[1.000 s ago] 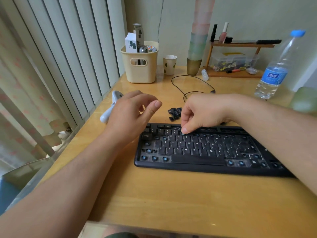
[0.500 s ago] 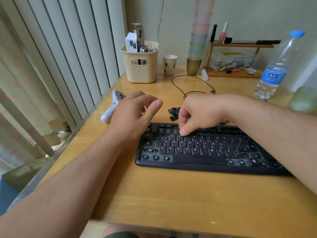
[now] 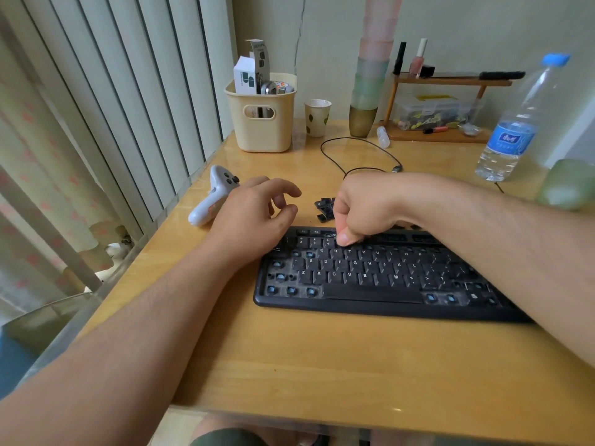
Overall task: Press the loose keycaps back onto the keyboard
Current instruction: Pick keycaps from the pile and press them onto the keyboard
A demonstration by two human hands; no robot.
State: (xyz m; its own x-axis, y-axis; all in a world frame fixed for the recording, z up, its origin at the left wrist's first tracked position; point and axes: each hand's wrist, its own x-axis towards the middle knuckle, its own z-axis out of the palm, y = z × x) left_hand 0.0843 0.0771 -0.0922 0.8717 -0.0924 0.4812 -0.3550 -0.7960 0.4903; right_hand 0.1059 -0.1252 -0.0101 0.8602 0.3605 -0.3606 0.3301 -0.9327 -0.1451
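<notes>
right hand (image 3: 363, 209) fingers curled, pressing keyboard (image 3: 370, 275) | left hand (image 3: 254, 217) loose, empty

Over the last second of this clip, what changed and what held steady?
The right hand shifted slightly left along the keyboard's number row, thumb still pressing down there. The left hand curled its fingers a little, staying at the keyboard's left end and holding nothing. The loose keycaps, white controller and water bottle stayed put.

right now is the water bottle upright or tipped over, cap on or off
Upright, cap on. The water bottle stands on its base on the desk at the far right, its blue cap at the top.
</notes>
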